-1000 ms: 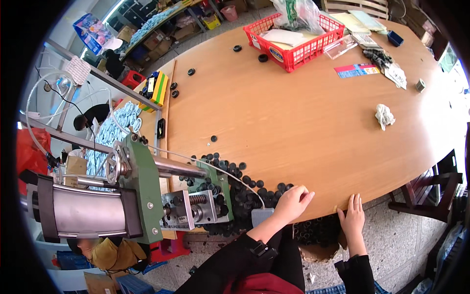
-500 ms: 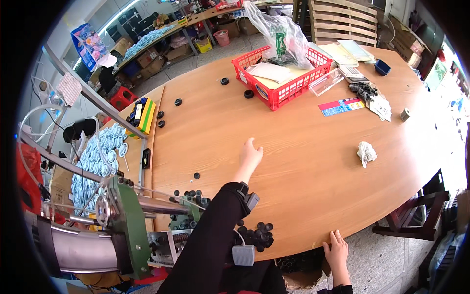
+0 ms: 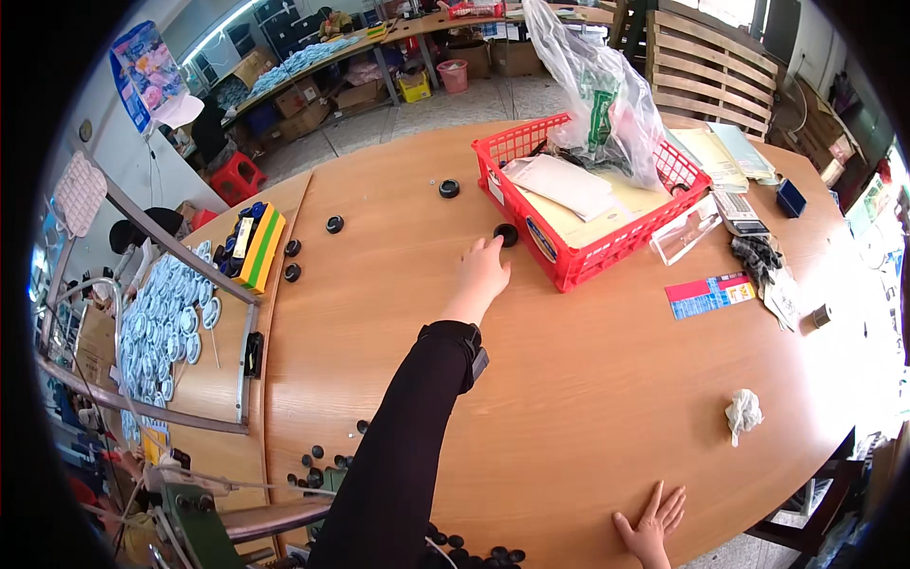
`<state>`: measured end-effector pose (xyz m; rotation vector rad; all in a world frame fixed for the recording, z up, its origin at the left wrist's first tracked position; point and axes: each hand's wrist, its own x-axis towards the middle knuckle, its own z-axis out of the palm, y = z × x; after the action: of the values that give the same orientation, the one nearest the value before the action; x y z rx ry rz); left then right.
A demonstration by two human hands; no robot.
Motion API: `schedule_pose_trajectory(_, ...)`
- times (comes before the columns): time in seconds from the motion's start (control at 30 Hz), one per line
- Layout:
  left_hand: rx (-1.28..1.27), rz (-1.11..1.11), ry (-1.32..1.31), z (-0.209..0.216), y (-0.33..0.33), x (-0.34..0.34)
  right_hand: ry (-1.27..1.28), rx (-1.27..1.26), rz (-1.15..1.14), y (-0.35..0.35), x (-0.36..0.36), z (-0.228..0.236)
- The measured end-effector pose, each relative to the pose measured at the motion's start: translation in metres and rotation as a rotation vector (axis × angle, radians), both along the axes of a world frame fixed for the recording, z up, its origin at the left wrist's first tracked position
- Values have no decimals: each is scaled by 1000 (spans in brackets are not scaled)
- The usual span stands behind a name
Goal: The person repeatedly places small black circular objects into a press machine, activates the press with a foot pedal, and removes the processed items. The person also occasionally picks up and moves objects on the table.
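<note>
My left hand (image 3: 482, 273) is stretched far over the table, fingers a little apart. Its fingertips are at the near edge of a black round cap (image 3: 507, 233) beside the red basket; whether they touch it I cannot tell. My right hand (image 3: 652, 527) lies with spread fingers on the wooden table (image 3: 559, 398) near its front edge, holding nothing. Farther left lie another black cap (image 3: 449, 189) and several more like it. The red basket (image 3: 607, 248) holds papers and a clear plastic bag (image 3: 607, 104).
At lower left stands a green and metal machine (image 3: 199, 522), with small black pieces (image 3: 316, 477) around it. Light-blue round parts (image 3: 166, 327) are heaped beyond a metal frame (image 3: 171, 245). A yellow box (image 3: 261, 248) of dark pieces, crumpled paper (image 3: 744, 413) and a calculator (image 3: 737, 211) are on the table.
My left hand has reached forward to the black cap by the basket. My right hand has moved further onto the table and spread its fingers. The view has shifted forward.
</note>
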<state>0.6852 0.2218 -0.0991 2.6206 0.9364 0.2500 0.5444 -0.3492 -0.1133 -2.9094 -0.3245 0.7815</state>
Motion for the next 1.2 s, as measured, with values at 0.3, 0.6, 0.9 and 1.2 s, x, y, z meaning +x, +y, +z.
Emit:
schedule_pose_trajectory(0.3, -42, -148, -259, -71, 78, 66, -27, -35, 110, -11, 6, -18)
schedule_pose_trajectory(0.6, 339, 688, -412, -49, 282, -128, -2, -43, 94, -16, 1, -17)
schedule_pose_trajectory(0.9, 339, 707, 30, -70, 441, -307, 21, -39, 136, -27, 14, -16)
schedule_pose_trajectory(1.2, -156, 782, -32, -76, 492, -319, 40, -49, 134, -21, 19, -11)
